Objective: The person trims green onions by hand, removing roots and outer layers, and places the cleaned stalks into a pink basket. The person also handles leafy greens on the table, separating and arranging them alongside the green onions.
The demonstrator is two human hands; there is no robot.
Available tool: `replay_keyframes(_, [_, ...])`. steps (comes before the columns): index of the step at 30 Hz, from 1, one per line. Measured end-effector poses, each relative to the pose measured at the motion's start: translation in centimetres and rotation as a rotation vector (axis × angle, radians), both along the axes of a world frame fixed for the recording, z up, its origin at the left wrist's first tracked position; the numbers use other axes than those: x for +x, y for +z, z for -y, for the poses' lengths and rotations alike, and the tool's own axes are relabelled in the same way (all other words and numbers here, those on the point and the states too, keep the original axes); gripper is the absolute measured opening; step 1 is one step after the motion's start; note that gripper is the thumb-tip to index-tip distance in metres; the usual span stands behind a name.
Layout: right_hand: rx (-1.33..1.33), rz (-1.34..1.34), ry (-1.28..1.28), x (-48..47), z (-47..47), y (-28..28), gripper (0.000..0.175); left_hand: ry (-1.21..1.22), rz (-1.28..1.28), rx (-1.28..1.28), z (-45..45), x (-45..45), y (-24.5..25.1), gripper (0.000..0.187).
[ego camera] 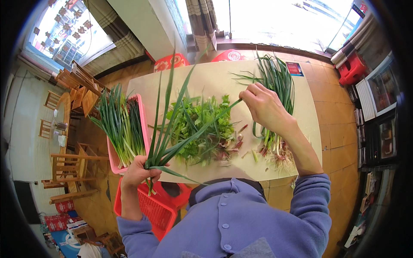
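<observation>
My left hand (143, 171) is closed round a bunch of long green leafy stalks (158, 156), their cut ends pointing down below the fist. With finger and thumb, my right hand (256, 100) pinches the tip of one long leaf (209, 124) that stretches across from that bunch. Between the hands, a pile of leafy greens and peeled scraps (200, 129) lies on the pale table (206, 74). Under my right forearm rests a bundle of green stalks (279, 80) with reddish bases and stringy roots. Trimmed green stalks (119, 129) lie in a pink basket (144, 119) at the left.
A red plastic basket (155, 209) and a red stool (179, 192) stand below the table's near edge. Two more stools (171, 62) are beyond the far edge. A printed card (295, 69) lies at the far right corner. Wooden chairs (69, 164) stand left.
</observation>
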State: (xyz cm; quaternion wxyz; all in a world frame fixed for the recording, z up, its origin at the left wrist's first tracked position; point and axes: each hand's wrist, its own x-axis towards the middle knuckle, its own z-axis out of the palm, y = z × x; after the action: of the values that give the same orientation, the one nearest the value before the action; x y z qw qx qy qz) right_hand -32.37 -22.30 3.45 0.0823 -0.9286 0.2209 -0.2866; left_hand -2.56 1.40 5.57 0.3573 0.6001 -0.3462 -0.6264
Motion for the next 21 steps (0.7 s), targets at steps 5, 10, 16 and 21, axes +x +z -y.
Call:
replay_keyframes(5, [0.093,0.387,-0.240,2.0,1.2,-5.0,0.009,-0.001,0.111,0.066,0.8,-1.1,-0.6,0.016])
replay_keyframes(10, [1.342,1.327,-0.417,0.8,3.4,-8.5,0.014,0.133,0.024,-0.019,-0.6,1.6,-0.8,0.005])
replay_keyframes(16, [1.483,0.672,-0.225,2.4,-2.9,-14.4,0.019,0.602,0.330,-0.405,-3.3,11.2,0.9,0.017])
replay_keyframes(21, [1.586,0.308,-0.268,5.3,-7.0,-16.5,0.015,1.009,0.309,-0.373,-2.9,20.0,-1.4,0.015])
